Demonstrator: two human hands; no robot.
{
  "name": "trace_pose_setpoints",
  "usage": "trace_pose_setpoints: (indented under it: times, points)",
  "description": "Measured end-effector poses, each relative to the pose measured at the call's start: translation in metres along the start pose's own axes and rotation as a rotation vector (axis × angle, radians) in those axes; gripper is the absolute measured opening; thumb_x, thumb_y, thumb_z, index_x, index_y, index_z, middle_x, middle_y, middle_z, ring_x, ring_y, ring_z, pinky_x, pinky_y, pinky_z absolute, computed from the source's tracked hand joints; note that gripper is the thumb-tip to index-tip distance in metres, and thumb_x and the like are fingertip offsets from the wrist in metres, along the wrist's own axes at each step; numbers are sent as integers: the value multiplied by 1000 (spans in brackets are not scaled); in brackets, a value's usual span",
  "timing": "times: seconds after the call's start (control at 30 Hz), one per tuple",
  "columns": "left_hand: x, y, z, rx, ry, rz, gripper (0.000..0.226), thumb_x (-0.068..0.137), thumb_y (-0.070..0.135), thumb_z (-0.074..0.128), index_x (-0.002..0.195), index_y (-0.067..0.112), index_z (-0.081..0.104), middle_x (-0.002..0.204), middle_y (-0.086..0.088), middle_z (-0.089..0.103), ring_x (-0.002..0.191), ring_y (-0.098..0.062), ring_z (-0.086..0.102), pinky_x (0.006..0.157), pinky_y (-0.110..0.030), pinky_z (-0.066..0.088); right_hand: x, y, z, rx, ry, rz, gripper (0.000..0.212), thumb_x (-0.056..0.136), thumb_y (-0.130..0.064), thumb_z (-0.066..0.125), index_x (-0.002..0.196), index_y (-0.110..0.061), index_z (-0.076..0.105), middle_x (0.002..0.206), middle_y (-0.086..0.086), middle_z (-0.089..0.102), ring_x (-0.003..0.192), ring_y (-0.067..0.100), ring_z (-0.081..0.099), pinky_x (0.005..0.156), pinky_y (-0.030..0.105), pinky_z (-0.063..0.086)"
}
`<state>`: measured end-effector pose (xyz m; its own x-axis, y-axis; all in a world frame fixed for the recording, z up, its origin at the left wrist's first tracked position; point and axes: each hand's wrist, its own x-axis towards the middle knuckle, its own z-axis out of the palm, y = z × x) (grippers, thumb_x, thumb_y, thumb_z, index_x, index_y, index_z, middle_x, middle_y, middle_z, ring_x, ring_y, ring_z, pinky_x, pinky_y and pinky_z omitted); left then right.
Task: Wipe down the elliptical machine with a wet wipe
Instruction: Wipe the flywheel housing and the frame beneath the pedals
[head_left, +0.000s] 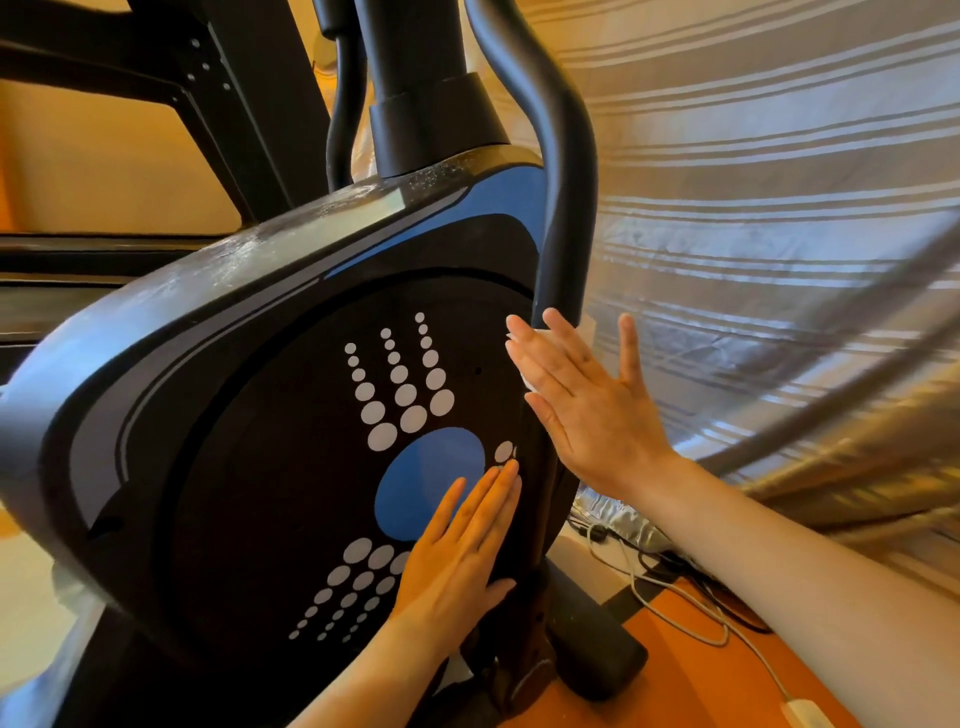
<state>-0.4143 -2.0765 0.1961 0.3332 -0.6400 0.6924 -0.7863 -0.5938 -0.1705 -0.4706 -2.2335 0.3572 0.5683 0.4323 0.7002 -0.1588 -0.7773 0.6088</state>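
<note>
Right hand (587, 410) lies flat, fingers straight, pressing a white wet wipe (525, 375) against the right edge of the elliptical machine's black flywheel cover (249, 467), just below the swing arm (563, 208). Left hand (457, 561) rests flat on the cover, fingers extended, grasping nothing.

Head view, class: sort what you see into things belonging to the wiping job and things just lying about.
Job:
elliptical flywheel cover
wet wipe under the right hand
left hand, flat on the cover

Lying about:
cables on the floor
white adapter
striped curtain
</note>
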Motion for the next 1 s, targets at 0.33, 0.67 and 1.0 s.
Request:
trace_pose_setpoints:
  times: [0.33,0.67,1.0]
  points:
    - [-56,-18,20,21,-94,-60,117,65,61,80,152,5,26,161,-13,25,148,-27,21,118,-42,13,-71,-53,31,-90,-222,-173,51,98,-19,34,148,-11,40,159,10,25,152,27,8,118,57,-11]
    - [-96,-30,25,64,-165,-63,98,74,61,75,147,5,43,155,-13,38,143,-27,36,112,-43,35,-110,-119,39,259,-416,-102,36,73,-21,75,107,-10,75,119,12,70,128,30,54,118,48,0]
    - [-136,-38,23,103,-218,-83,74,63,61,83,118,13,72,122,-5,70,110,-20,68,96,-36,50,-115,-166,41,693,-631,60,39,96,-11,63,134,-12,56,139,3,56,135,18,46,114,25,8]
